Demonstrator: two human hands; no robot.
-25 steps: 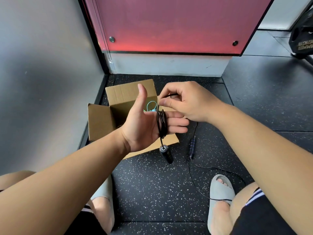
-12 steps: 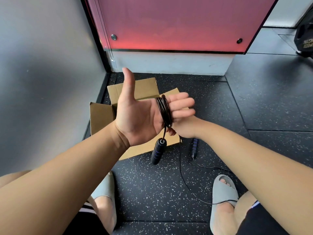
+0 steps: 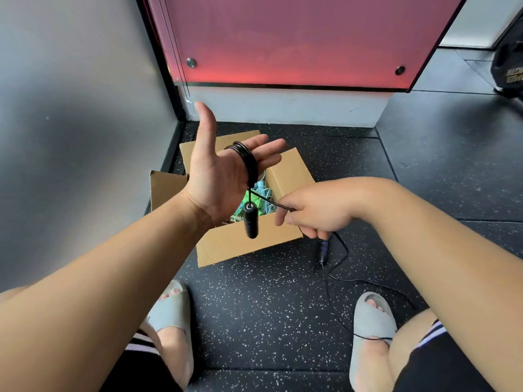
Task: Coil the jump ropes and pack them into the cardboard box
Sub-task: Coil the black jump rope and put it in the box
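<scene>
My left hand (image 3: 219, 179) is held up flat, palm facing me, thumb raised, over the open cardboard box (image 3: 249, 244). Several turns of a black jump rope (image 3: 249, 162) are wound round its straight fingers, and one black handle (image 3: 250, 222) hangs down from the coil. My right hand (image 3: 314, 213) pinches the free length of the rope just right of the box. The rope's other handle (image 3: 323, 251) lies on the floor below that hand, with loose cord trailing toward my right foot. Green and light blue ropes (image 3: 259, 199) lie inside the box.
The box sits on black speckled rubber flooring (image 3: 263, 312) in a corner, with a grey wall (image 3: 70, 123) to the left and a red panel (image 3: 297, 38) behind. My feet in grey slides (image 3: 370, 318) frame the foreground. A black bag (image 3: 509, 69) sits at far right.
My right hand came out from behind my left hand and moved down and to the right, pulling the rope taut. My left hand tilted its fingers upward, showing the ropes in the box.
</scene>
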